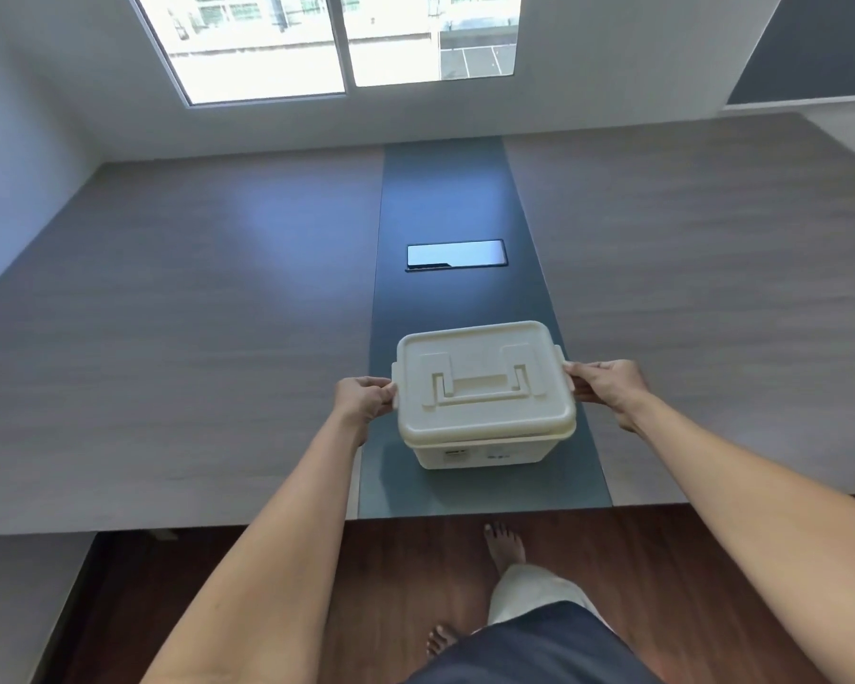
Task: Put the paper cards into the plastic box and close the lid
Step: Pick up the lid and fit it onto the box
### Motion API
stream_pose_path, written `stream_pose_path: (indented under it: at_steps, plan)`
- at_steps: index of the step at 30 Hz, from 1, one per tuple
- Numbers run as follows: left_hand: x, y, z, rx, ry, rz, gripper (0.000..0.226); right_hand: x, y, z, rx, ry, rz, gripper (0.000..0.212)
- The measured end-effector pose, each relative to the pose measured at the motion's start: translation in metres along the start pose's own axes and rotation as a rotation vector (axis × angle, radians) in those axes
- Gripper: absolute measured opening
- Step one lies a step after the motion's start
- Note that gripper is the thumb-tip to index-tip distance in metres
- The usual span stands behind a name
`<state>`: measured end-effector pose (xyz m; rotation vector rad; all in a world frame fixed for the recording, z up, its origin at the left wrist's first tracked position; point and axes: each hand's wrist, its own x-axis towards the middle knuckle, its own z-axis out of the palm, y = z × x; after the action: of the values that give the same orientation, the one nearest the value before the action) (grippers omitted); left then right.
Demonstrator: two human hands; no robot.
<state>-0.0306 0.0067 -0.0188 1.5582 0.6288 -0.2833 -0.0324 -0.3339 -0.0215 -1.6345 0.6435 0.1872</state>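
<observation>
2 hands: left hand [364,399], right hand [608,387] | 1 plastic box [484,397], lid on

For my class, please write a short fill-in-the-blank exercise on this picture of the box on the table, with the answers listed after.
1. The lid of the box is ____.
2. The left hand and the right hand grip the box at its two ____.
3. The box stands on the table's dark ____.
4. Beyond the box lies a ____, screen up.

Answers: closed; sides; strip; phone
</observation>
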Motion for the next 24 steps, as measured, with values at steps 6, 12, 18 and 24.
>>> stream_pose_path:
  at_steps: [6, 12, 18, 24]
  plan:
    - [0.001, -0.008, 0.002, -0.080, 0.001, -0.008, 0.022, -0.002, 0.002, -0.004, -0.054, 0.016, 0.008, 0.031]
    - [-0.001, -0.011, 0.005, -0.133, 0.022, -0.028, 0.019, -0.001, 0.007, -0.002, -0.021, 0.014, 0.022, 0.036]
    - [0.002, -0.018, 0.002, -0.145, -0.014, -0.070, 0.017, 0.002, 0.000, -0.010, -0.065, -0.086, 0.058, 0.039]
    - [0.009, -0.025, 0.001, -0.113, -0.022, -0.091, 0.020, 0.000, -0.003, -0.011, -0.147, -0.144, 0.104, 0.037]
